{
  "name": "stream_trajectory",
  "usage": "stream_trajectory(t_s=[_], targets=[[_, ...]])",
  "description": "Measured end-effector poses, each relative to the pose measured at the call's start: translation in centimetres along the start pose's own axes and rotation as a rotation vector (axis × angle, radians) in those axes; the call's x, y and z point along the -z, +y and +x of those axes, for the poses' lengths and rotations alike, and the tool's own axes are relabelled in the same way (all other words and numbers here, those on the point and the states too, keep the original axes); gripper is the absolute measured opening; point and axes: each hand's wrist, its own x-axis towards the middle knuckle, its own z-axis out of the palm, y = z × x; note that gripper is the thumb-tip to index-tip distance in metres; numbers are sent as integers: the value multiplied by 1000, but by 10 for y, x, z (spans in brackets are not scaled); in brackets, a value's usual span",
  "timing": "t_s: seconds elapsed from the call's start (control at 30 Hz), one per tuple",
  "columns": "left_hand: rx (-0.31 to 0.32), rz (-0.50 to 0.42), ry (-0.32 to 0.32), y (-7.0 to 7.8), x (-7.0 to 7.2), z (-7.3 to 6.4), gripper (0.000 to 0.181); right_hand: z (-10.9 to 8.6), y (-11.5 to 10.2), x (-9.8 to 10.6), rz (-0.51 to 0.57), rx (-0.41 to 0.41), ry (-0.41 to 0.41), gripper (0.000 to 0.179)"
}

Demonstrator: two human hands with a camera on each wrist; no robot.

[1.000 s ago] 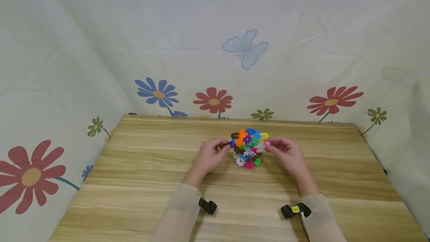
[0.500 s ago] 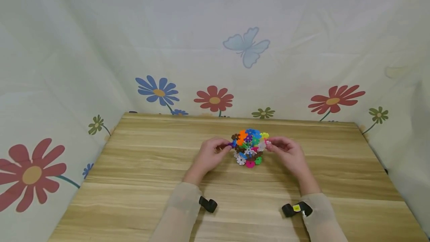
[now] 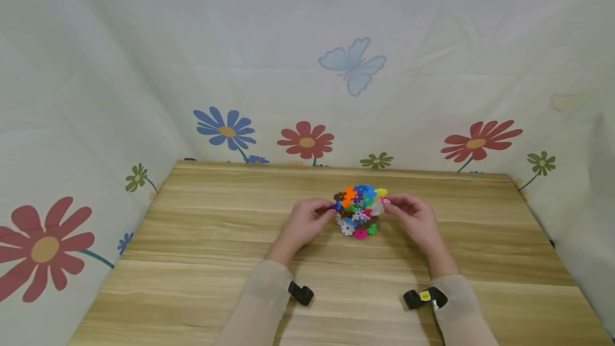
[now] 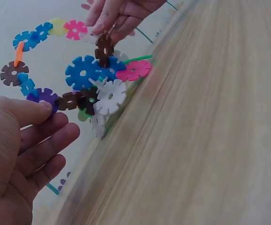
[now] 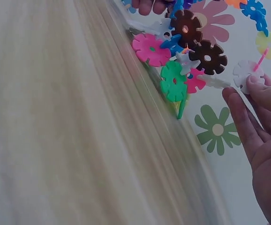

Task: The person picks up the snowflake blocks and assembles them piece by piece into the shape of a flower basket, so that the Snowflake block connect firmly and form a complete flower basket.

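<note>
A basket-like build of interlocking snowflake discs [image 3: 359, 212] in many colours stands on the table, with a ring of linked discs on top. My left hand [image 3: 302, 223] is at its left side. In the left wrist view its thumb and fingers pinch a purple disc [image 4: 42, 97] of the ring. At the opposite side my right hand [image 3: 417, 223] pinches a white disc [image 5: 246, 75], which is linked to a thin pink disc [image 5: 262, 58] seen edge-on. Brown discs [image 5: 207, 57], a green disc [image 5: 174, 80] and pink discs show lower down.
The build is on a wood-grain table [image 3: 202, 260], nearer its back edge. A white curtain [image 3: 269, 57] printed with flowers and a butterfly hangs behind and along the sides. Black wrist cameras [image 3: 301, 293] are strapped over both sleeves.
The left hand and the build have shifted slightly to the right. Both hands keep their pinch on the discs, and the right hand has barely moved.
</note>
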Motion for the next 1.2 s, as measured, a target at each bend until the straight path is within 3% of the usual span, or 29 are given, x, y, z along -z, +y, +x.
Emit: stream_trajectory(t_s=[0.23, 0.43, 1.2], targets=[[49, -8, 45, 1, 2, 0, 12, 2, 0, -8, 28, -22, -3, 21], [97, -25, 34, 4, 6, 1, 13, 1, -3, -11, 55, -41, -4, 20], [127, -23, 30, 4, 5, 1, 13, -4, 2, -2, 65, -53, -58, 19]])
